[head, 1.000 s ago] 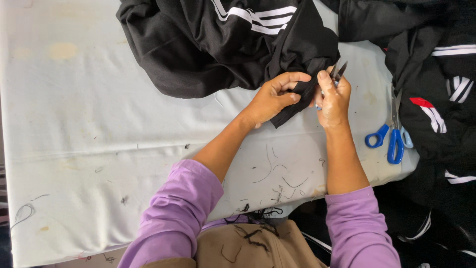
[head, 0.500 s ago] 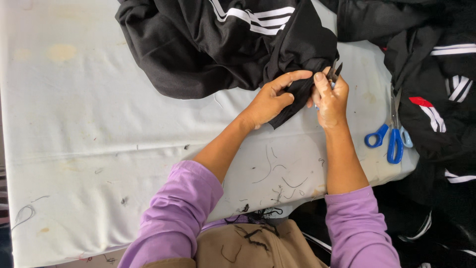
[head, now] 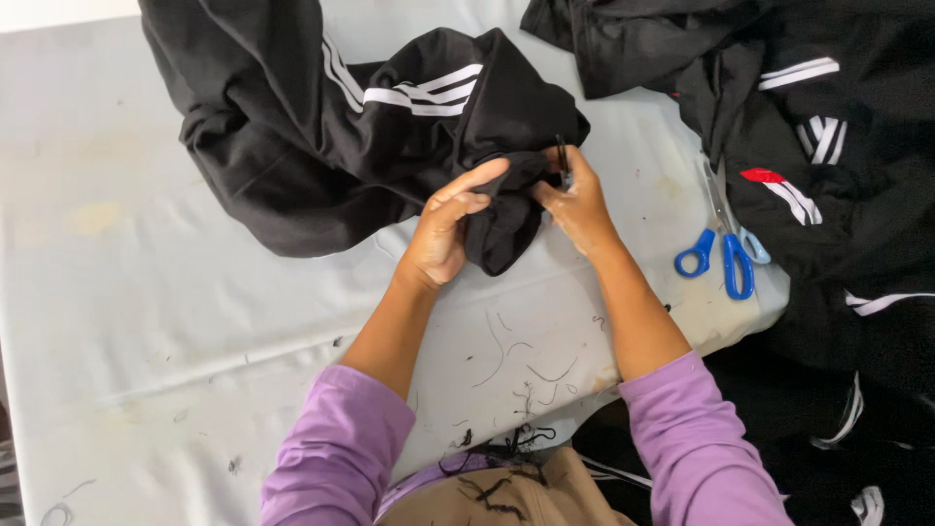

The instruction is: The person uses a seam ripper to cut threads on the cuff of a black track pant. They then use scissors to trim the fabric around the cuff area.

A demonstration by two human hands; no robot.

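My left hand (head: pixel 443 234) grips a fold of the black garment (head: pixel 341 136) on the grey table (head: pixel 117 292); my right hand (head: pixel 575 200) pinches a small dark tool (head: pixel 562 158) against it; blue scissors (head: pixel 726 255) lie just right.

I see no packages, signs or screens here; the only label-like mark is a small red patch (head: pixel 761 175) on the black garment at my right

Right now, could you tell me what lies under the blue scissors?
The scissors have their handles on the white table cover; their blades lie at the black garment, tips unclear.
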